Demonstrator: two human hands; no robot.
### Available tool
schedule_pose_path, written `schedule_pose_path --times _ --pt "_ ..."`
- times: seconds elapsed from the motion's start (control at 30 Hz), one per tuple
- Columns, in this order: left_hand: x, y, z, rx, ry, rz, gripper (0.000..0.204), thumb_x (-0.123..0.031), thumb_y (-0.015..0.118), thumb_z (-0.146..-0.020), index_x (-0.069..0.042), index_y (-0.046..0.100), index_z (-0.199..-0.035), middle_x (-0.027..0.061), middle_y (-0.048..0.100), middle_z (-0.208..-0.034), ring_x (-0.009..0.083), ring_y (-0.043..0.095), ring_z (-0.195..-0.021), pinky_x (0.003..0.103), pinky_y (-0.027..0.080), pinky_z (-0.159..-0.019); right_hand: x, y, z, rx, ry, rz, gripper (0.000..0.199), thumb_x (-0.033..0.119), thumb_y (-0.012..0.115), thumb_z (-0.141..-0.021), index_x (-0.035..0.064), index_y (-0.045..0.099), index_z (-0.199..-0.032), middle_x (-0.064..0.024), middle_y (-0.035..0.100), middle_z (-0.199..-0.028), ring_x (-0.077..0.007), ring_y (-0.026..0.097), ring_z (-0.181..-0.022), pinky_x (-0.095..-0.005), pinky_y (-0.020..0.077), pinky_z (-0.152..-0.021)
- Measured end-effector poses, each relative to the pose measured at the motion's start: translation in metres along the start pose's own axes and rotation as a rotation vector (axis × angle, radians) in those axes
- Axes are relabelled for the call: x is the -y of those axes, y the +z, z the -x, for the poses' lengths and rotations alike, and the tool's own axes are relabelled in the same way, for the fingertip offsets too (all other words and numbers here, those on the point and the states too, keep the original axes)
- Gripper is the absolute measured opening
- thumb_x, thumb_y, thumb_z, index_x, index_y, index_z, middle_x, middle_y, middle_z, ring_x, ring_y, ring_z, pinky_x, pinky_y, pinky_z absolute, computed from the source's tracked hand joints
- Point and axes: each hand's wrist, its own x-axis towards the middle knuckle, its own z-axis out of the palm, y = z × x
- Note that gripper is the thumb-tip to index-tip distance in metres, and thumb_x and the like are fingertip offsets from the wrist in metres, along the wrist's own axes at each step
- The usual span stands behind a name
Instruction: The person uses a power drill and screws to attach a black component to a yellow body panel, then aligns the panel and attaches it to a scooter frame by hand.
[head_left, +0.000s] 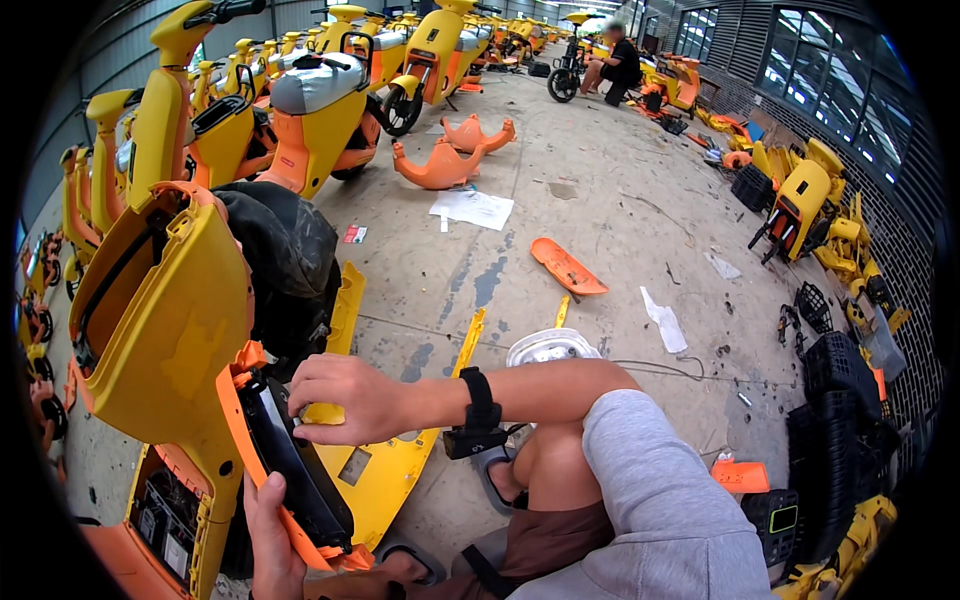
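My left hand (268, 535) grips the lower edge of an orange plastic scooter panel (245, 425), its thumb lying over the rim. A long glossy black insert (300, 470) is set into the panel. Over the insert's upper part, my right hand (345, 398) has its fingers bent and closed, near a small shiny spot; what they pinch is too small to make out. Beside the panel stands a partly stripped yellow scooter body (170, 320), open at its top and with wiring showing lower down. A flat yellow panel (400, 485) with cutouts lies behind my right hand.
Rows of yellow scooters (330, 110) fill the left. Orange covers (440, 165), an orange curved piece (567, 268) and papers (472, 208) lie on the floor. A white helmet-like thing (552, 346) is by my knee. Black crates (835, 440) line the right; another person (618, 65) crouches far off.
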Motion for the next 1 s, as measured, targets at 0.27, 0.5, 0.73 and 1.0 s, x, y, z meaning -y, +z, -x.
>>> schedule_pose_path --times 0.27,0.5,0.73,1.0 --pt "0.001 0.003 -0.001 0.016 0.002 0.01 0.05 -0.029 0.06 -0.099 -0.007 0.046 -0.142 0.0093 0.064 -0.126 0.0185 0.069 -0.105 0.032 0.06 -0.089 -0.001 0.0 0.002 -0.033 -0.05 0.036 0.018 0.012 0.079 -0.08 0.0069 0.065 -0.089 -0.009 0.06 -0.092 -0.0283 0.059 -0.086 -0.0379 0.0468 -0.076" --pt "-0.003 0.015 0.003 0.015 0.032 -0.031 0.053 -0.027 0.059 -0.099 -0.006 0.043 -0.144 0.0099 0.062 -0.128 0.0182 0.068 -0.107 0.033 0.059 -0.092 0.0 0.002 0.003 -0.104 0.019 -0.03 0.015 0.011 0.075 -0.079 0.0076 0.063 -0.086 -0.0077 0.061 -0.089 -0.0271 0.058 -0.089 -0.0379 0.0427 -0.078" --pt "-0.006 0.03 0.005 0.016 0.05 -0.016 0.052 -0.024 0.06 -0.098 -0.005 0.044 -0.143 0.0098 0.062 -0.129 0.019 0.066 -0.11 0.034 0.057 -0.095 0.0 -0.007 0.001 0.002 0.275 -0.133 0.017 0.009 0.076 -0.08 0.006 0.064 -0.091 -0.0097 0.063 -0.094 -0.0283 0.06 -0.094 -0.0397 0.0451 -0.086" --pt "-0.012 0.029 0.001 0.0 0.101 -0.004 0.067 -0.015 0.074 -0.088 -0.003 0.04 -0.144 0.009 0.057 -0.129 0.0166 0.061 -0.114 0.032 0.053 -0.097 0.004 -0.005 -0.005 -0.057 0.018 0.081 0.025 0.007 0.078 -0.077 0.0066 0.066 -0.099 -0.0108 0.063 -0.104 -0.0309 0.06 -0.102 -0.0413 0.0447 -0.089"
